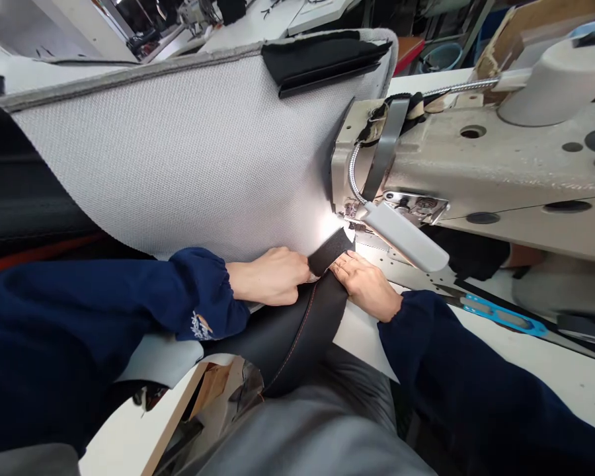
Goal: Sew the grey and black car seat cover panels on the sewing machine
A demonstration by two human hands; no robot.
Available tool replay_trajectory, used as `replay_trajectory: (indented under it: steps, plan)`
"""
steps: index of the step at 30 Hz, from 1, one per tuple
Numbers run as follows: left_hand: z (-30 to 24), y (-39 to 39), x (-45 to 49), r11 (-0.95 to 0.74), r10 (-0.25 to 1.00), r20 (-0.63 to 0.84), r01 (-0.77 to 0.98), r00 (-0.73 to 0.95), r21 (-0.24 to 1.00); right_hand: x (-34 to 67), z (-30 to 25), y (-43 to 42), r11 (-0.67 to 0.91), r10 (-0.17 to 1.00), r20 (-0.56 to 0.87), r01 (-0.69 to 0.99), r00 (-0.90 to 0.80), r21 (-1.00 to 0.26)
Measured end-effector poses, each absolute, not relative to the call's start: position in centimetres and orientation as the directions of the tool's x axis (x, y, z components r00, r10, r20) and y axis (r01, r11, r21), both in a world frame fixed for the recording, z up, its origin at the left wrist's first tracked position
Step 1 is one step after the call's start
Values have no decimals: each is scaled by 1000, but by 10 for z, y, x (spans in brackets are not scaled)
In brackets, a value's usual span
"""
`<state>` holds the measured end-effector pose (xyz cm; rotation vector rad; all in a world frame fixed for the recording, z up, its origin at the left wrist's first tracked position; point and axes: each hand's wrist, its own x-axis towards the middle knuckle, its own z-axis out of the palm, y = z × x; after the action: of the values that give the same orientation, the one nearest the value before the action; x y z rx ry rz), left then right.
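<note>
A large grey mesh fabric panel [178,152] with a black leather-like piece [302,330] along its near side lies under the sewing machine [476,158]. Orange stitching runs down the black piece. Across it, close to the needle area, rests a short black fuzzy strip [333,251]. My left hand [272,274] is closed, its curled fingers gripping the material at the strip's left end. With fingers bent together, my right hand [367,285] holds the black leather-like piece beside the strip's lower right edge. Its thumb is hidden.
A bright grey lamp [409,238] hangs over the needle area. Blue-handled scissors [506,314] lie on the white table [565,377] at right. A thread cone [555,82] stands on the machine. A black flap [322,63] folds over the panel's far edge.
</note>
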<state>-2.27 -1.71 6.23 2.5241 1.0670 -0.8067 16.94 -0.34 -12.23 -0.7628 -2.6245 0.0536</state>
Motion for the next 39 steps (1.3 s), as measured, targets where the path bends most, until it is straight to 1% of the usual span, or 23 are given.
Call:
replay_trajectory:
  steps: [3, 4, 5, 8, 10, 13, 16, 18, 19, 22, 23, 25, 27, 32, 34, 36, 39]
  plan:
    - [62, -15, -19, -698, 558, -608, 716, 565, 24, 173, -113, -2, 829, 559, 296, 530, -775, -179]
    - [61, -14, -19, -696, 564, -611, 718, 556, 12, 176, -108, -2, 834, 551, 267, 513, -791, -201]
    - [60, -14, -18, -691, 572, -613, 723, 545, -2, 180, -102, -3, 848, 524, 238, 476, -818, -233]
    - [55, -14, -18, -676, 592, -619, 736, 515, -35, 191, -85, -6, 882, 392, 153, 324, -907, -341]
    - [53, -13, -17, -681, 585, -625, 732, 517, -32, 194, -79, -7, 876, 361, 102, 299, -927, -378]
    - [51, -13, -15, -696, 559, -630, 718, 539, -2, 190, -79, -6, 855, 392, 40, 348, -919, -386]
    - [50, -13, -14, -701, 556, -611, 713, 564, 19, 187, -79, -4, 822, 447, -9, 414, -895, -391]
    - [49, -14, -13, -699, 561, -606, 715, 563, 16, 188, -76, -2, 806, 451, -23, 418, -892, -418]
    - [48, -14, -12, -696, 565, -609, 718, 557, 11, 190, -73, -1, 806, 422, -22, 387, -906, -448]
    - [45, -14, -11, -677, 575, -623, 736, 530, 1, 196, -65, 2, 798, 267, -32, 239, -963, -554]
    - [44, -13, -11, -670, 581, -623, 742, 525, 0, 197, -63, 2, 789, 232, -52, 219, -971, -574]
    - [41, -12, -12, -662, 586, -623, 749, 519, 1, 197, -61, 2, 781, 228, -103, 245, -968, -574]
    - [38, -11, -12, -668, 581, -622, 744, 525, 4, 195, -62, 1, 790, 264, -129, 291, -956, -540]
    - [37, -9, -9, -675, 578, -609, 738, 544, 18, 189, -68, -8, 832, 332, -91, 336, -939, -442]
    - [37, -7, -7, -669, 581, -607, 743, 542, 23, 188, -69, -9, 832, 351, -91, 355, -932, -427]
    - [35, -7, -7, -658, 588, -613, 753, 527, 16, 190, -67, -8, 825, 339, -99, 347, -935, -446]
    - [25, -7, -14, -639, 612, -602, 769, 513, 5, 194, -60, -4, 808, 243, -125, 272, -962, -523]
